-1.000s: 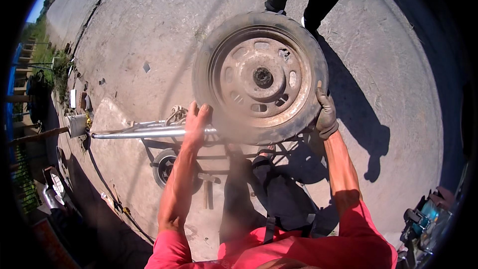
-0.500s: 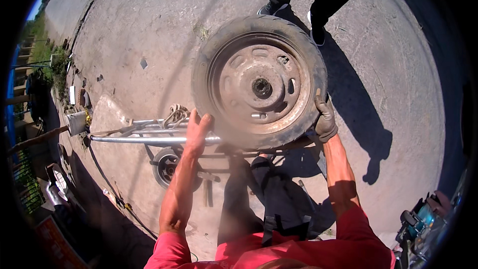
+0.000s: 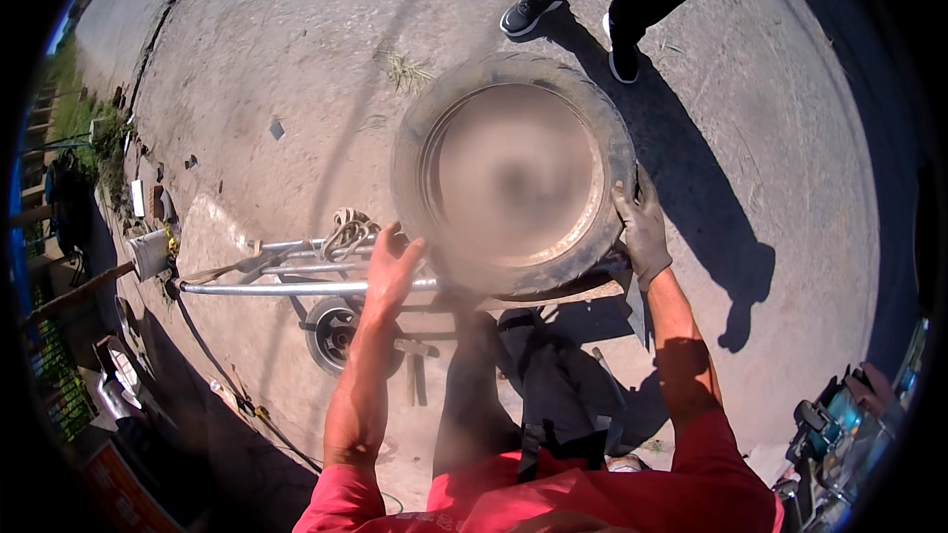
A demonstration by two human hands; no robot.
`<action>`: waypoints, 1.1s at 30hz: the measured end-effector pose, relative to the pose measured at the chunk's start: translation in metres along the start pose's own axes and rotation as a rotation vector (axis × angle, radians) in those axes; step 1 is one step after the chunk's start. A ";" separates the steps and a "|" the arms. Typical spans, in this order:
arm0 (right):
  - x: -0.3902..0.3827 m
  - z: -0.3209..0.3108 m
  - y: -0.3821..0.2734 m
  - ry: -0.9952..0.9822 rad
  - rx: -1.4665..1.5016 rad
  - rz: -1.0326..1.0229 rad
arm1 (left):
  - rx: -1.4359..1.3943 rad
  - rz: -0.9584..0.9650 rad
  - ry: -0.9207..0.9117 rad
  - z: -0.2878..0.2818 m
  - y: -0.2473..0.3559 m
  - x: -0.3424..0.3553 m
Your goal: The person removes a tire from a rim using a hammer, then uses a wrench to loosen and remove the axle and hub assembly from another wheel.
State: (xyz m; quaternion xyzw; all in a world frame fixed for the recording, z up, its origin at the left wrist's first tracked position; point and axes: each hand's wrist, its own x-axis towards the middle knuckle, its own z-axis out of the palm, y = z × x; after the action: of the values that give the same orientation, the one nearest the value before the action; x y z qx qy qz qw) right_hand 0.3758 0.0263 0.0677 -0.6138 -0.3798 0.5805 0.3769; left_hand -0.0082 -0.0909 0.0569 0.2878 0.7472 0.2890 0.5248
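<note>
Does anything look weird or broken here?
Yes, the middle of the wheel looks odd: it's a smeary blur, while the tyre around it looks clearer. The rim looks rusty at the lower right. Also, the right hand wears a glove, but the left hand is bare. I see nothing spilled.

Head fisheye, left of pair; faces down past short red fabric sleeves (image 3: 721, 459) to near, round, dusty, black-tyred metal wheel (image 3: 515, 178).
</note>
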 end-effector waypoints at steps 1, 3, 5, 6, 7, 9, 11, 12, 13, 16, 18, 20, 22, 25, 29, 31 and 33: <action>0.010 -0.001 0.009 0.031 -0.081 -0.005 | 0.012 0.030 -0.011 0.004 -0.009 0.002; 0.030 -0.002 0.019 0.080 -0.215 -0.032 | 0.096 0.041 0.027 0.018 -0.005 -0.007; 0.045 0.000 0.022 0.098 -0.326 -0.075 | -0.012 0.113 0.074 0.022 -0.021 -0.002; 0.045 0.002 0.023 0.109 -0.325 -0.099 | 0.020 0.117 0.079 0.021 -0.026 -0.001; 0.044 0.009 0.020 0.116 -0.322 -0.125 | 0.053 0.122 0.087 0.021 -0.022 -0.002; 0.044 0.015 0.024 0.133 -0.301 -0.160 | 0.109 0.121 0.101 0.020 -0.014 -0.002; 0.044 0.017 0.033 0.152 -0.264 -0.186 | 0.155 0.114 0.116 0.019 -0.007 -0.002; 0.043 0.017 0.036 0.162 -0.290 -0.190 | 0.163 0.127 0.131 0.019 -0.008 0.000; 0.042 0.017 0.039 0.171 -0.317 -0.194 | 0.170 0.140 0.146 0.019 -0.011 0.003; 0.032 0.022 0.045 0.235 -0.367 -0.204 | 0.189 0.216 0.181 0.019 -0.011 0.017; 0.022 0.023 0.054 0.277 -0.375 -0.191 | 0.220 0.201 0.219 0.021 0.000 0.029; 0.011 0.024 0.062 0.306 -0.370 -0.159 | 0.170 0.246 0.245 0.025 0.004 0.049; 0.000 0.020 0.054 0.224 -0.333 -0.050 | 0.063 0.244 0.214 0.029 0.019 0.064; 0.002 0.013 0.055 0.191 -0.421 -0.081 | 0.092 0.396 0.258 0.030 0.008 0.095; 0.036 0.026 0.029 0.266 -0.664 -0.210 | -0.041 0.426 0.216 0.038 0.023 0.110; 0.046 0.033 0.023 0.305 -0.796 -0.298 | -0.012 0.448 0.220 0.038 0.024 0.115; 0.042 0.034 0.028 0.310 -0.774 -0.312 | 0.032 0.473 0.243 0.036 0.014 0.120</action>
State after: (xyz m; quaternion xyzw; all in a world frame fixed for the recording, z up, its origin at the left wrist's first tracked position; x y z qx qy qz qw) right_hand 0.3445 0.0532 0.0228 -0.7248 -0.5961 0.2330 0.2549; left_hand -0.0063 0.0109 -0.0167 0.4258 0.7212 0.4241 0.3446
